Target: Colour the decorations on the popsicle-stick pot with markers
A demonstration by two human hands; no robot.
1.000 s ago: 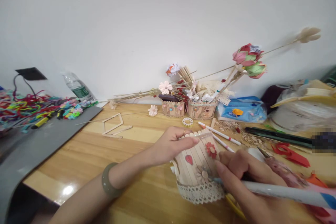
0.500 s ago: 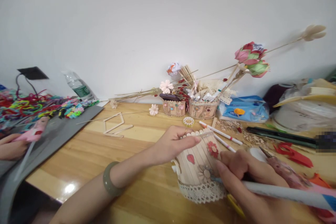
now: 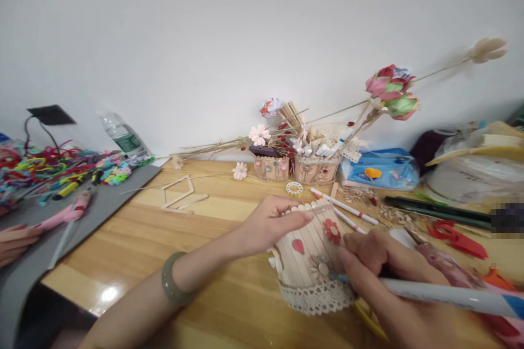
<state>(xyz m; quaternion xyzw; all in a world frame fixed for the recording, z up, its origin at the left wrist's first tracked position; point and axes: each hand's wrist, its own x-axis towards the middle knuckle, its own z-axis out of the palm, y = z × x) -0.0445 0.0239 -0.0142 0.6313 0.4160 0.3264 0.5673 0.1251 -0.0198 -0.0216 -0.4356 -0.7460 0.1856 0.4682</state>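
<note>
A small basket of popsicle sticks (image 3: 308, 262) with a lace band, red flower and heart stickers lies tilted on the wooden table (image 3: 172, 240). My left hand (image 3: 270, 223), with a green bangle on the wrist, grips its upper rim, thumb along the edge. My right hand (image 3: 380, 278) is closed round a white marker pen (image 3: 442, 294), and the pen's tip touches a pale flower on the basket's side.
Two more decorated stick baskets (image 3: 297, 169) with paper flowers stand by the wall. Pens, wood shavings, red scissors (image 3: 458, 240) and a blue tissue pack (image 3: 379, 170) lie at the right. On the grey mat at the left, another person's hand (image 3: 16, 242) is by a pink glue gun (image 3: 65, 215).
The other person's hand and pink glue gun came into view at the left, and the gun has since shifted right onto the mat. My hands hold almost still on the basket.
</note>
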